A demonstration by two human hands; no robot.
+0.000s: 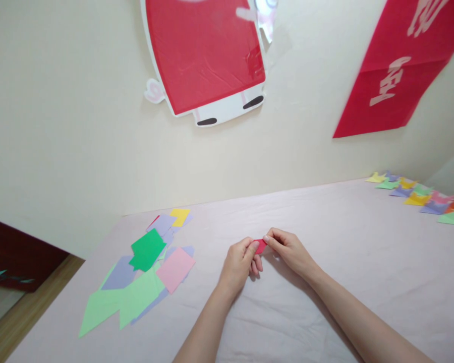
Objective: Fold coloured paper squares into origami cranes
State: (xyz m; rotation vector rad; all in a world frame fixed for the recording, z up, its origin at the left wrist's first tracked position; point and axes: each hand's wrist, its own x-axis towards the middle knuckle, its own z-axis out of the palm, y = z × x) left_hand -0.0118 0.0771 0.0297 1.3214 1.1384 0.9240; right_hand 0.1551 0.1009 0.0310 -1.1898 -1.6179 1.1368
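Note:
A small folded red paper piece (pixel 261 246) is held between both hands just above the pale pink tabletop (pixel 355 252). My left hand (pixel 239 264) pinches its left side with thumb and fingers closed. My right hand (pixel 289 249) pinches its right side, fingertips pressed together on the paper. Most of the red piece is hidden by the fingers.
Loose coloured paper squares (pixel 147 272) in green, lilac, pink and yellow lie spread at the left of the table. Several folded paper shapes (pixel 423 197) sit in a row at the far right corner. Red banners hang on the cream wall (pixel 79 126) behind.

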